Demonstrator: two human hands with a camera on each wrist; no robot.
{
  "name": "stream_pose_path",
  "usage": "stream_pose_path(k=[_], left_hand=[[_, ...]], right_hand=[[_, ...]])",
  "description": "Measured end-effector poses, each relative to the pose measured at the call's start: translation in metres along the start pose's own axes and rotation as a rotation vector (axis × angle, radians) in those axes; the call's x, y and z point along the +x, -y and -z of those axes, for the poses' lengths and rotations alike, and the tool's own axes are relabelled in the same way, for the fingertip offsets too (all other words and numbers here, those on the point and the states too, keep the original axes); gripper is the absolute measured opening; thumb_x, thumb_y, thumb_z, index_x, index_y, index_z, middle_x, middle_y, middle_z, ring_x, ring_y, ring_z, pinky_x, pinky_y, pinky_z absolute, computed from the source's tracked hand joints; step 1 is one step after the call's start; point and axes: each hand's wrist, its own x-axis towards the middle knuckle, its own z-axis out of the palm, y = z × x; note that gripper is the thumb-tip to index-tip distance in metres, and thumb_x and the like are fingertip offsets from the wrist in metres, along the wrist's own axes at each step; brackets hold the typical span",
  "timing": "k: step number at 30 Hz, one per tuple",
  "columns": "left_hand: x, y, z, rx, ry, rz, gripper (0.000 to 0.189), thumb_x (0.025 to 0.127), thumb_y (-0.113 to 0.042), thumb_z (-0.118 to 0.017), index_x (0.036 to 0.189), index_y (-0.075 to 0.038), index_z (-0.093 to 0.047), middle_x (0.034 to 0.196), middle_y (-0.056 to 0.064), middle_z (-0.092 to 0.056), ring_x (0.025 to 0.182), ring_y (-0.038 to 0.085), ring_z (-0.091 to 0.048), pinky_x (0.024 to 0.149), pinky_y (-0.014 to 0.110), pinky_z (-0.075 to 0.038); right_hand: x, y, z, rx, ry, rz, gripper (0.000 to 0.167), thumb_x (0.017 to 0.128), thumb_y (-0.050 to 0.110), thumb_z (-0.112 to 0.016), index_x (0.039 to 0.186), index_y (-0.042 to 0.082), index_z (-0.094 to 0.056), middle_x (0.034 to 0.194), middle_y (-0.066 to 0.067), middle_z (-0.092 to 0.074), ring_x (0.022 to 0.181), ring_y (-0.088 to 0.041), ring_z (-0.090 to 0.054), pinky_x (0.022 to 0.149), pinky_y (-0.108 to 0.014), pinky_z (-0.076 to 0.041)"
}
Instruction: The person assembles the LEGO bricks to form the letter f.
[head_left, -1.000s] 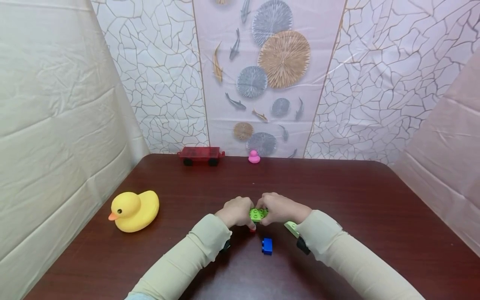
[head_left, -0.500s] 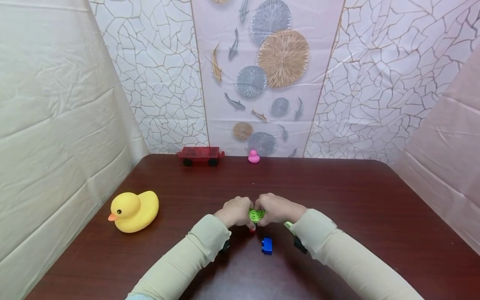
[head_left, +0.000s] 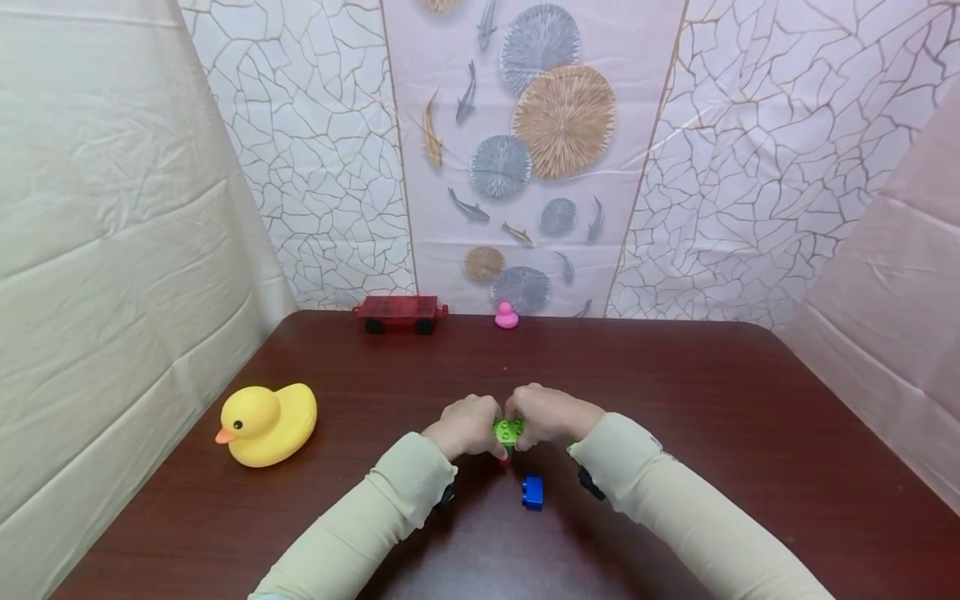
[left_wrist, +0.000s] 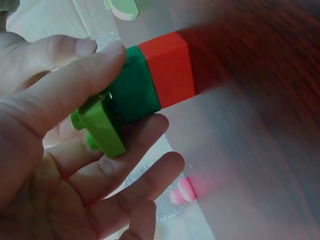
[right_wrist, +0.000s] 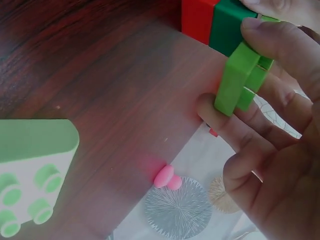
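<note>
Near the middle of the table [head_left: 675, 383], between both hands: a lime-green toy building plate [head_left: 508, 430], studs upward, just above a dark green brick [left_wrist: 135, 87], with a red brick [left_wrist: 167, 70] beneath that, down at the tabletop. Partly overhanging the dark green brick at one side; cannot tell about full seating. At the left hand [head_left: 467, 425], thumb and a finger closed in a pinch on the dark green brick, other fingers loosely spread. At the right hand [head_left: 551, 413], thumb above and fingertip below, pinching the lime-green plate, remaining fingers bent and clear of the bricks. Just nearer the wearer, a blue brick [head_left: 532, 493] on its side, studs toward the left. Beside the right cuff and mostly hidden by it in the head view, a pale green studded brick [right_wrist: 40, 137] with a rounded edge. Farther off to the left, a large yellow toy duck [head_left: 270, 425]. Along the far edge, a translucent red toy wagon [head_left: 397, 311] with black wheels and, right of it, a small pink duck [head_left: 506, 317]. Behind, a patterned cloth [head_left: 450, 233] with fish and round motifs.
</note>
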Motion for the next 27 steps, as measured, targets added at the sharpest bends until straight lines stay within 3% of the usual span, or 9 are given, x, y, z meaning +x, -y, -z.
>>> stream_pose_path(k=[11,21,27], left_hand=[[0.002,0.001,-0.005,0.023,-0.03,-0.016,0.028,0.058,-0.029,-0.079,0.055,-0.018,-0.054,0.053,-0.004,-0.048,0.052,0.012,-0.044,0.044,0.029,-0.036],[0.003,0.004,-0.001,0.008,0.031,-0.031,0.028,0.063,-0.033,-0.077,0.06,-0.016,-0.055,0.055,-0.003,-0.05,0.053,0.012,-0.045,0.047,0.028,-0.037],[0.011,0.006,-0.003,-0.008,0.027,-0.017,0.025,0.063,-0.034,-0.076,0.06,-0.018,-0.057,0.056,-0.003,-0.051,0.053,0.012,-0.045,0.046,0.028,-0.036]], right_hand=[[0.003,0.005,0.002,-0.032,0.028,-0.012,0.015,0.062,0.005,-0.074,0.065,0.012,-0.062,0.055,0.007,-0.051,0.052,-0.01,-0.045,0.045,-0.022,-0.04],[0.005,0.006,0.001,0.015,0.04,-0.03,0.014,0.063,0.003,-0.073,0.068,0.011,-0.064,0.057,0.006,-0.053,0.049,-0.009,-0.046,0.045,-0.022,-0.042],[0.004,0.002,0.003,0.022,0.031,-0.07,0.013,0.065,0.005,-0.074,0.07,0.012,-0.065,0.06,0.007,-0.054,0.054,-0.01,-0.048,0.048,-0.022,-0.042]])
